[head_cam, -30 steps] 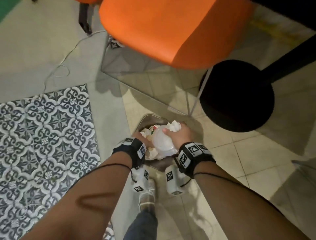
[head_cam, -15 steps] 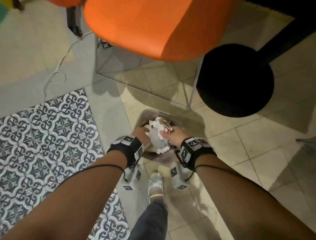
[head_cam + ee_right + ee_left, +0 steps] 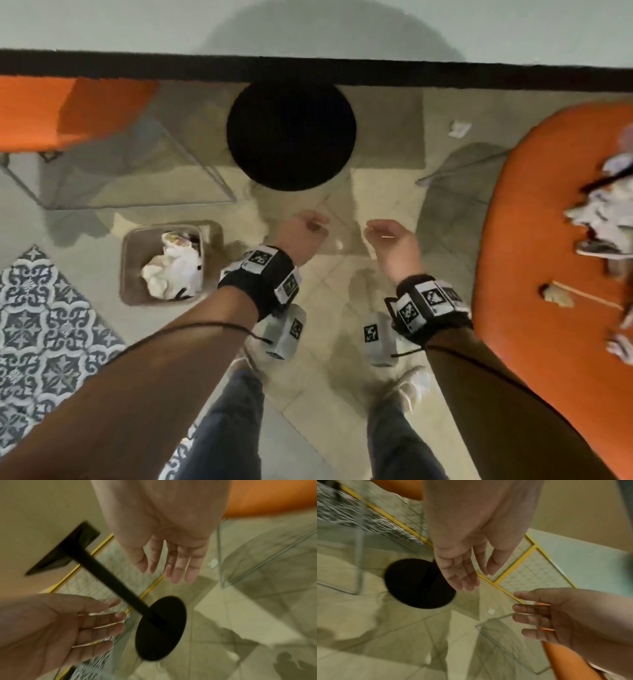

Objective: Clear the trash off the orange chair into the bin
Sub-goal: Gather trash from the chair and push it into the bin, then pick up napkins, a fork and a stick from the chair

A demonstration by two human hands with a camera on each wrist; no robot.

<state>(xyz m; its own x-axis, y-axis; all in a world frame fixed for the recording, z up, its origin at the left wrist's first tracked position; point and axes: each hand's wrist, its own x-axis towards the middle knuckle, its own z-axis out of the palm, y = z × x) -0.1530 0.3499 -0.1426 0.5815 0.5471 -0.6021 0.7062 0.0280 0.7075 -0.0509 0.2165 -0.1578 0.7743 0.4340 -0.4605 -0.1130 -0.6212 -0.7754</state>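
Note:
A small square bin (image 3: 132, 263) stands on the floor at the left, holding crumpled white paper and wrappers (image 3: 173, 267). An orange chair (image 3: 534, 260) fills the right side, with a heap of crumpled trash (image 3: 603, 212) and a scrap with a thin stick (image 3: 561, 294) on its seat. My left hand (image 3: 303, 233) and right hand (image 3: 388, 240) hang between bin and chair, above the floor, both empty. The wrist views show the left hand's fingers (image 3: 464, 574) and the right hand's fingers (image 3: 176, 566) straight and relaxed.
A black round table base (image 3: 291, 137) sits on the tiled floor ahead, under a black table edge (image 3: 308, 70). Another orange chair (image 3: 68, 113) with a wire frame stands at the far left. A patterned rug (image 3: 44, 325) lies left. A paper scrap (image 3: 459, 129) lies on the floor.
Both hands have let go of the white trash, which now lies in the bin, and have risen and moved right. The view has swung right, bringing the littered orange chair into sight.

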